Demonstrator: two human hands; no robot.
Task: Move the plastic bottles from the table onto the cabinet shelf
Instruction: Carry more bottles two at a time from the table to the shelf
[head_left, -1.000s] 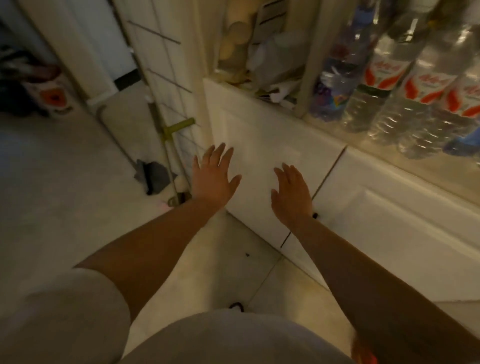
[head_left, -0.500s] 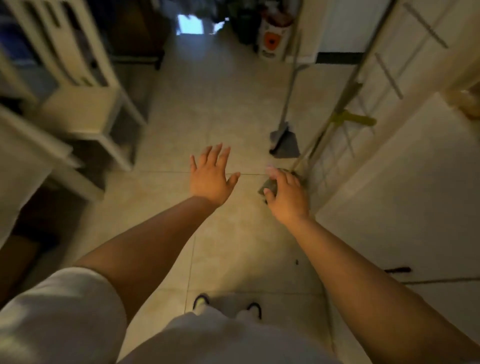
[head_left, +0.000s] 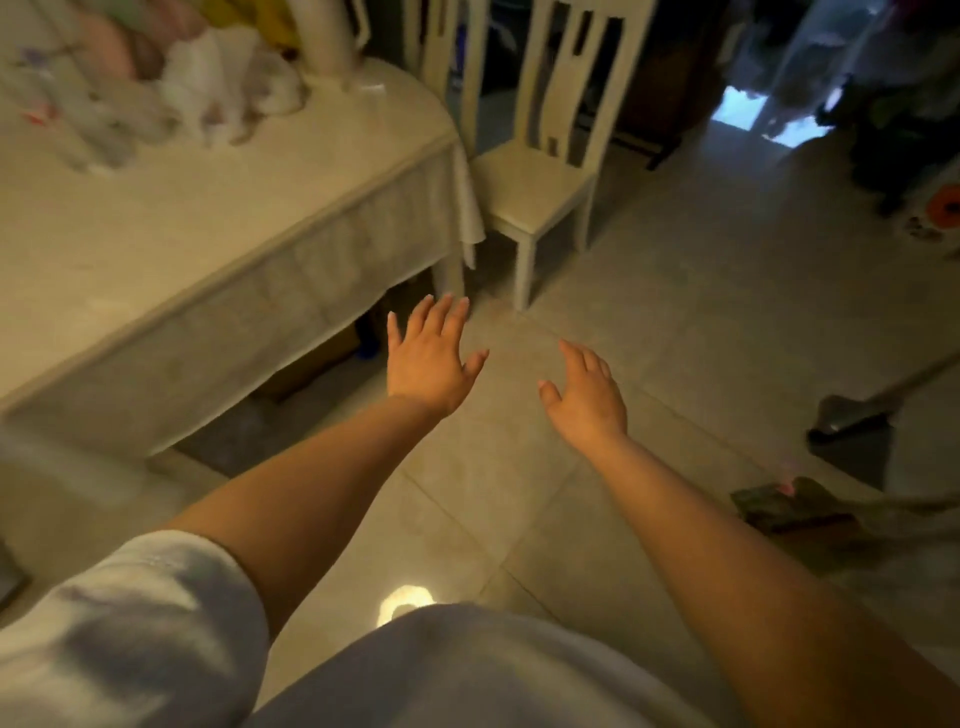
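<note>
A: Two hands, both empty. The left hand (head_left: 431, 364) and the right hand (head_left: 587, 397) were stretched out in front of the body over the tiled floor (head_left: 649, 322), fingers straight and loosely spread, holding nothing.

B: Why out like that, with nothing to carry?

A: My guess was that they were held ready for the next pickup. The table (head_left: 218, 249) lay up and to the left, and the plastic bottles (head_left: 98, 124) lay in a blurred heap at its far left end, near some pale cloth or bags; I couldn't count them. They were well apart from both hands.

B: And the shelf?

A: Not in view at that moment. A chair (head_left: 540, 192) stood just beyond the table's corner, and a dustpan (head_left: 852, 431) sat on the floor to the right.

B: What had changed from a second before?

A: The view had swung round. A second earlier the hands faced the white cabinet with bottles already standing on its shelf; half a second earlier only floor and the chair showed. The hands' open pose stayed the same throughout.
</note>
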